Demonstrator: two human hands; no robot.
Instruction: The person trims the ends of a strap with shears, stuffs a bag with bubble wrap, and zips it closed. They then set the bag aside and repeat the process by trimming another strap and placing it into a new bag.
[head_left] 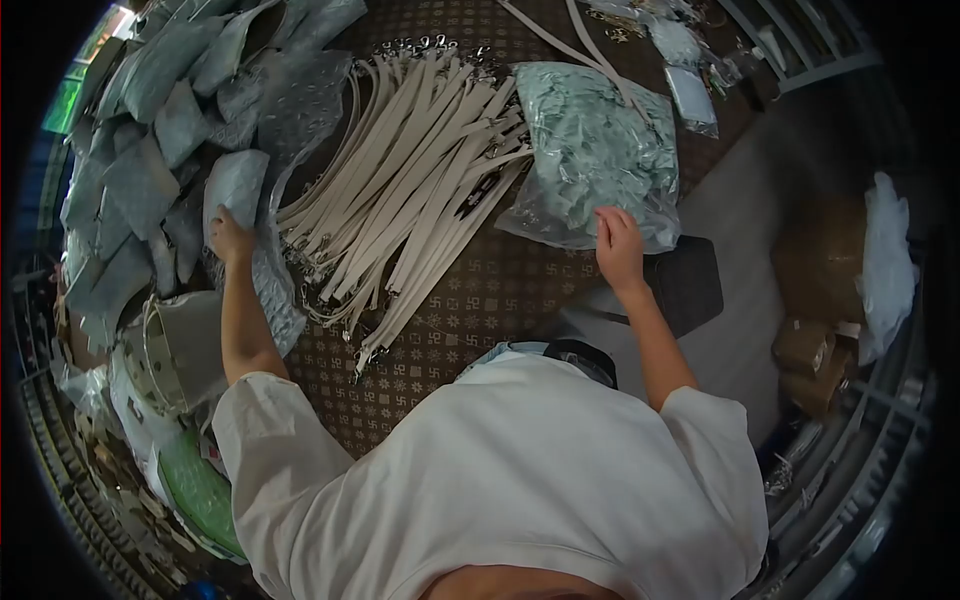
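My left hand (231, 238) grips the lower end of a bubble-wrapped packet (238, 180), with the thumb on its face. The packet is at the edge of a heap of similar grey wrapped packets (140, 185). At the right, my right hand (618, 245) is over the lower edge of a clear plastic bag (650, 228) full of small pale green packets (590, 140). Its fingers are drawn together, and whatever may be between them is hidden. Between my hands lies a wide bundle of cream straps (410, 180) with metal clasps at their ends.
Everything lies on a brown patterned tablecloth (440, 320). A cream bag (185, 350) stands by my left elbow. Loose bubble wrap (300, 110) lies beside the straps. Cardboard boxes (815, 250) and a white plastic bag (885, 265) are far right. Small bagged hardware (690, 95) sits at the back right.
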